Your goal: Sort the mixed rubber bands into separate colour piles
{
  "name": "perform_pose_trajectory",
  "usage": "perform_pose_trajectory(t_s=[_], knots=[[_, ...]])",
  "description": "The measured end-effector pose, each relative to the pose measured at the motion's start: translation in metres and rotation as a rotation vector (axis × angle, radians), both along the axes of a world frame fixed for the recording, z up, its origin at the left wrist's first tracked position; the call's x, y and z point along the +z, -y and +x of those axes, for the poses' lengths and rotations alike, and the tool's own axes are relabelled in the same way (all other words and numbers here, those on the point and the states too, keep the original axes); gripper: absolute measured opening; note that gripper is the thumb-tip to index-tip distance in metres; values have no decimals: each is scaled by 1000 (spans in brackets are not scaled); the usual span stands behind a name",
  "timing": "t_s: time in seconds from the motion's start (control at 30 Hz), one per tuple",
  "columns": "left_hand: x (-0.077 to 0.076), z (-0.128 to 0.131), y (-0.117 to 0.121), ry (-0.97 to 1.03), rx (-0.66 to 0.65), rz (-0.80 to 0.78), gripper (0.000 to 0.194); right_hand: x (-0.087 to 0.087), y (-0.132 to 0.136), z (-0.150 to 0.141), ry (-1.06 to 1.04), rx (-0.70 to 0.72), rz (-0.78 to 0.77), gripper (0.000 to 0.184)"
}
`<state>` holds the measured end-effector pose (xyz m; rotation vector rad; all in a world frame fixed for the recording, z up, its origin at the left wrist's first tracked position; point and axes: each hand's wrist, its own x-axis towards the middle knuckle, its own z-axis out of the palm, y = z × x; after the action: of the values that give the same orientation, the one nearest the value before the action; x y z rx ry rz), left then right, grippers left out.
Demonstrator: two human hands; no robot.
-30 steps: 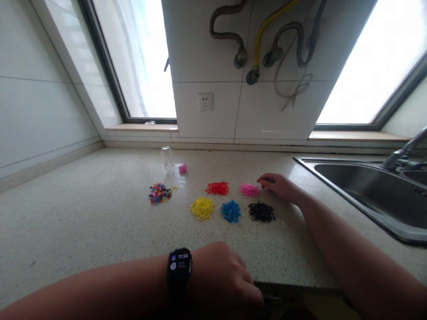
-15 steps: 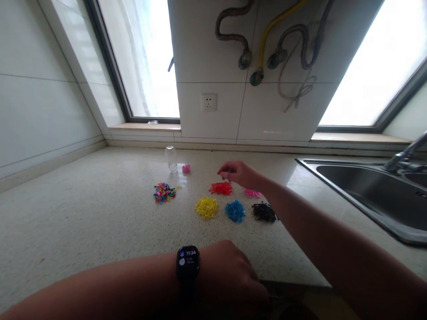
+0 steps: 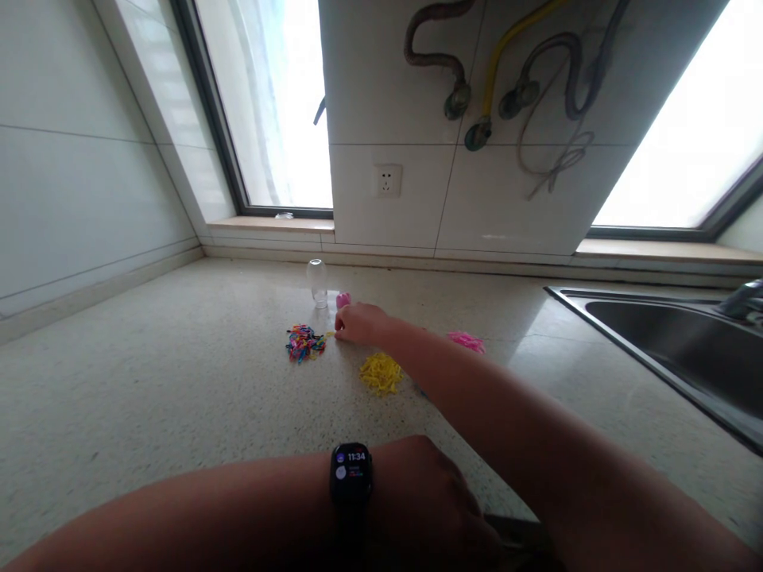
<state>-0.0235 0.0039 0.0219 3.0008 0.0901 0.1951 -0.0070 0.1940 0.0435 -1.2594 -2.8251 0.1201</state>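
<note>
My right hand [image 3: 361, 323] is low over the counter, its fingers drawn together. The fingertips are close beside a small yellow piece [image 3: 330, 334] at the edge of a mixed-colour pile [image 3: 305, 343] of thin little pieces, possibly elastic bands. Whether they touch it or hold anything is too small to tell. Below the right forearm's near side lies a yellow pile [image 3: 381, 373]; a pink pile [image 3: 466, 342] is beyond the arm. The forearm hides the red and black piles and nearly all the blue one. My left hand [image 3: 426, 492] is curled at the counter's front edge, its fingertips hidden in shadow.
A clear jar [image 3: 317, 284] stands behind the mixed pile, a pink cap-like object [image 3: 343, 300] beside it. A steel sink [image 3: 649, 342] with a tap is set into the counter [image 3: 179, 381] at right. Tiled wall, windows and hoses are behind.
My right hand has moved left, from above the red pile to beside the mixed pile. My left hand stays curled near the front edge. The view has shifted slightly.
</note>
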Motion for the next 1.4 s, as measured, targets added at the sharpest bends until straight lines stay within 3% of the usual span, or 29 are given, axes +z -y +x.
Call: perform_pose_trajectory(t_s=[0.53,0.87,1.13,1.27,1.4], knots=[[-8,0,0,98,-12,16,14,-4,7,-3,-44,-50,15,34],[-6,0,1,102,-3,1,16,7,14,-7,-10,-16,18,29],[-4,-2,1,87,-15,5,14,16,25,52,-229,64,44,22],[-8,-1,-1,85,-19,43,14,19,37,100,-429,9,-78,17],[-12,1,-2,108,-30,47,16,8,51,146,-665,-53,-212,19]])
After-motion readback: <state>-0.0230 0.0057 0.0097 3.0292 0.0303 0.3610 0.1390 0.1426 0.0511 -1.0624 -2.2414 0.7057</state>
